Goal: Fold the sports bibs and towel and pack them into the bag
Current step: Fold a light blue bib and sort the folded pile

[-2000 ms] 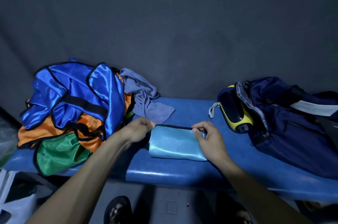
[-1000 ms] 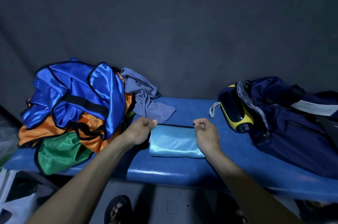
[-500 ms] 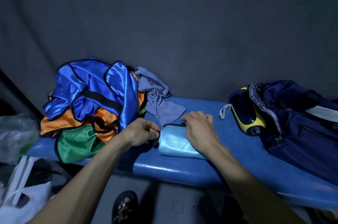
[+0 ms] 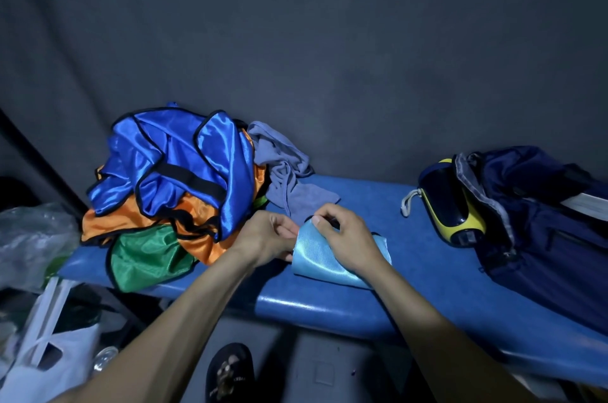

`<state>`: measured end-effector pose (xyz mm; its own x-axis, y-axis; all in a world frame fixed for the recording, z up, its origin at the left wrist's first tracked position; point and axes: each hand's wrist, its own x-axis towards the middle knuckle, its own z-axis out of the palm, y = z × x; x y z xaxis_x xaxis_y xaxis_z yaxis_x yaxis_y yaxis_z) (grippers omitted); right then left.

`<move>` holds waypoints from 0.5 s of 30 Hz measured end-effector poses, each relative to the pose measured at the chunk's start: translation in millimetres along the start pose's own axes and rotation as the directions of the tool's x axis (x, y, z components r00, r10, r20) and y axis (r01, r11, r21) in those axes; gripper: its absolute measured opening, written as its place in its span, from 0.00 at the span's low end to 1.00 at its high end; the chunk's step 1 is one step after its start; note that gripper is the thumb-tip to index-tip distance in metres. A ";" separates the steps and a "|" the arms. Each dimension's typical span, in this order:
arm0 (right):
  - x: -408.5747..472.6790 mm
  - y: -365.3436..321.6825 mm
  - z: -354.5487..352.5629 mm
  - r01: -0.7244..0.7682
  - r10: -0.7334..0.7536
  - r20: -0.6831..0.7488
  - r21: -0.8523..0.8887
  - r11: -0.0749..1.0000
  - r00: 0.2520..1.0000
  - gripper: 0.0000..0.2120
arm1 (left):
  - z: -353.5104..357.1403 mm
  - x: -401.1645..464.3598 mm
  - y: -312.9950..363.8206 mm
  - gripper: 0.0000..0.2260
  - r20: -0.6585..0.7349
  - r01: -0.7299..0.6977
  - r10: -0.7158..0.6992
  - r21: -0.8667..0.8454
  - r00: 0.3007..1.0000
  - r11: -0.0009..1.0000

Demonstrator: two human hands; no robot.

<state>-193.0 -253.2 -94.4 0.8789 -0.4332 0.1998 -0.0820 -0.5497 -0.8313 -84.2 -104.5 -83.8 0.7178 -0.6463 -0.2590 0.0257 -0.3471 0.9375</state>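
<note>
A folded light blue bib (image 4: 316, 263) lies on the blue bench (image 4: 329, 307) in front of me. My left hand (image 4: 266, 238) pinches its left edge. My right hand (image 4: 348, 238) lies over the bib with thumb and fingers curled on its raised left end. Heaped at the bench's left end are a royal blue bib (image 4: 177, 165), an orange bib (image 4: 194, 208) and a green bib (image 4: 144, 258). A crumpled grey towel (image 4: 283, 179) lies just behind my hands. The navy bag (image 4: 539, 221) sits open at the right.
A yellow and black pouch (image 4: 450, 208) with a white cord sits at the bag's mouth. White plastic bags (image 4: 42, 363) and a clear one (image 4: 29, 238) lie on the floor at left. A dark wall backs the bench. My sandalled foot (image 4: 230, 373) shows below.
My right hand has moved from the bib's right end to its left end, beside my left hand, and that end is lifted. The view has shifted right and down.
</note>
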 end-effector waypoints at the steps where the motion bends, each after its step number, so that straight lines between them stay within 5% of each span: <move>1: 0.3 0.6 0.3 -0.006 0.006 0.003 0.003 1.000 1.000 0.08 | -0.2 0.7 -0.5 0.07 0.011 0.004 -0.005 0.020 1.000 1.000; 7: -0.9 5.8 7.7 0.019 -0.023 -0.043 -0.091 0.996 0.999 0.08 | 3.4 -0.9 0.0 0.05 0.038 0.053 -0.050 -0.070 0.998 0.996; 11: -4.5 5.5 13.0 0.042 -0.052 -0.043 -0.216 0.975 0.998 0.09 | 1.0 -3.4 -1.0 0.08 0.101 0.063 -0.066 0.036 0.993 0.997; 15: -5.6 6.0 14.6 0.030 -0.051 -0.079 -0.246 0.969 0.996 0.09 | 6.4 -2.8 -2.2 0.07 0.037 0.047 -0.047 0.001 0.998 0.999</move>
<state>-191.6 -243.6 -108.1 0.8422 -0.4595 0.2822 -0.1684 -0.7212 -0.6720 -90.8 -106.3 -86.6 0.6892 -0.6542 -0.3117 0.0587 -0.3783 0.9238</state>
